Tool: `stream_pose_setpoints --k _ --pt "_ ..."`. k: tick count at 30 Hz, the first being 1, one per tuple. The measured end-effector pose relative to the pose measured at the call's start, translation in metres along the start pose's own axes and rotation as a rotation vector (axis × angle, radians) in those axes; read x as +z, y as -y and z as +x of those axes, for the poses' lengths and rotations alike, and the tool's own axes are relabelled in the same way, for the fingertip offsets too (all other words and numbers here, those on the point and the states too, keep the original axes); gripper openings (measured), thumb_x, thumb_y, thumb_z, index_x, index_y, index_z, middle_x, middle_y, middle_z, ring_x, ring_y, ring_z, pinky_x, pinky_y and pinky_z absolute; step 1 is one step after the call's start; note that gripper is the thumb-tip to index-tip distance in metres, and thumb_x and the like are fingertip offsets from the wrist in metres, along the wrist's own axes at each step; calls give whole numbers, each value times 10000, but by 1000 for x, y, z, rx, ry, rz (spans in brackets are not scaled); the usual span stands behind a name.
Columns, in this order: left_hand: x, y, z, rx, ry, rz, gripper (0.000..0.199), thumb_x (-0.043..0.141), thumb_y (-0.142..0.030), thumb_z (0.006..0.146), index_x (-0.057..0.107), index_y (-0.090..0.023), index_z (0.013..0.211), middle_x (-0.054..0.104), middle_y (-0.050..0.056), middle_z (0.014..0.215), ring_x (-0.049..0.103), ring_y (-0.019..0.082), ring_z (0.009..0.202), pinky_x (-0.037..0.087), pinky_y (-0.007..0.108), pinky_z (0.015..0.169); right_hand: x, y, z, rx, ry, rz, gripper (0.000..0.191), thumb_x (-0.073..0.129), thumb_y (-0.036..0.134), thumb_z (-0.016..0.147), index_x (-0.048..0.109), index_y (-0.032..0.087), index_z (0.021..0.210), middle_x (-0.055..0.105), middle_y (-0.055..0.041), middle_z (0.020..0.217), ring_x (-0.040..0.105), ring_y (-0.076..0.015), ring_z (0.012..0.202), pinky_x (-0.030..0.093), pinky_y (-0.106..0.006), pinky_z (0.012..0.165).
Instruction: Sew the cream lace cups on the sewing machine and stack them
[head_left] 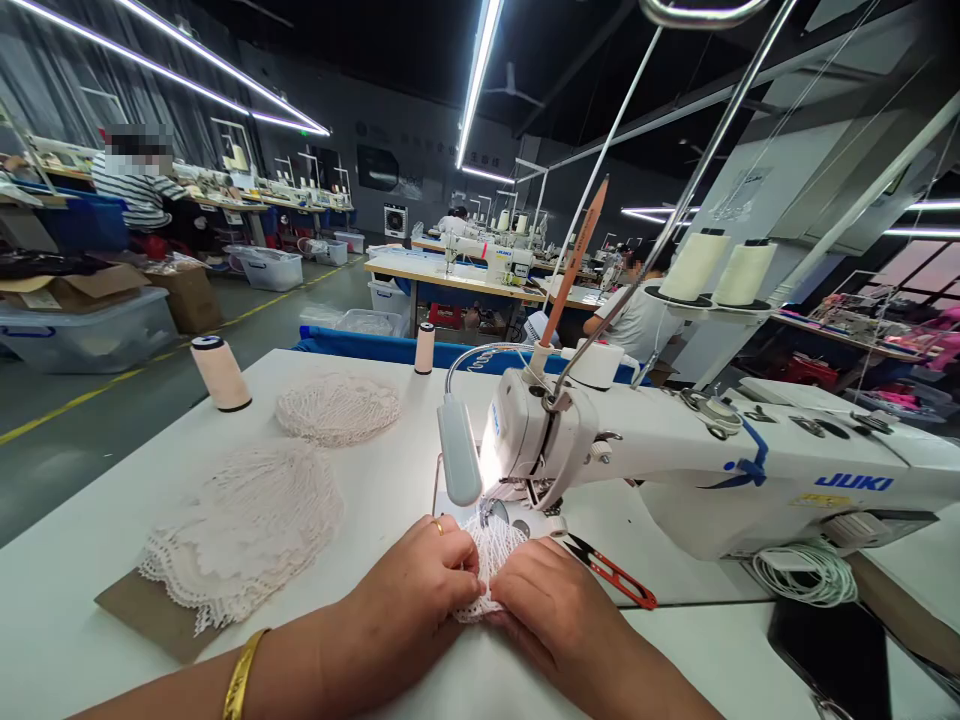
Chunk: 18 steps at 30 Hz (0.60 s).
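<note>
A piece of white lace (489, 548) lies in front of the needle area of a white sewing machine (637, 430). My left hand (420, 585) pinches its left side, with the fingers curled in. On its right side my right hand (555, 600) is closed over the edge, the thumb and fingers pressed together. The far end of the lace reaches the presser foot, whose exact contact I cannot make out. A small lamp (459, 450) shines beside the machine head. Just right of my right hand lie orange-handled thread snips (613, 572).
Lace pieces are stacked at left, one pile (247, 530) on brown card (150, 610), another pile (337, 408) behind. Thread spools (221, 374) (424, 350) stand near the far edge. At right are a coiled white cable (804, 575) and a black phone-like slab (832, 650). Other people sit farther back.
</note>
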<state>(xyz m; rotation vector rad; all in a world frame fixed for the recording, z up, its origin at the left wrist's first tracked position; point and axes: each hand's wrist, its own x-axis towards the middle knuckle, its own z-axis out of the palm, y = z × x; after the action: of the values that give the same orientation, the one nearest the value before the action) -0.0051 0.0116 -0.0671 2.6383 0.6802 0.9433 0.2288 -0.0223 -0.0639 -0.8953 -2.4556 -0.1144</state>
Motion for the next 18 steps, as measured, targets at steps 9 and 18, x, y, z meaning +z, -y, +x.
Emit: stream_pose_setpoints --k 9,18 --pt "6 9 7 -1 -32 40 152 752 -131 942 750 -219 818 697 14 852 576 200 795 407 347 743 1 -7 -1 50 -16 -9 385 406 271 1183 542 227 825 621 1 789 543 -177 731 378 -307 677" --pt "-2 16 18 -22 8 79 225 606 -73 927 645 -183 734 679 22 828 585 168 739 385 277 646 7 -15 4 118 6 -45 293 504 184 1114 514 244 827 640 5 783 582 -189 706 359 -314 631"
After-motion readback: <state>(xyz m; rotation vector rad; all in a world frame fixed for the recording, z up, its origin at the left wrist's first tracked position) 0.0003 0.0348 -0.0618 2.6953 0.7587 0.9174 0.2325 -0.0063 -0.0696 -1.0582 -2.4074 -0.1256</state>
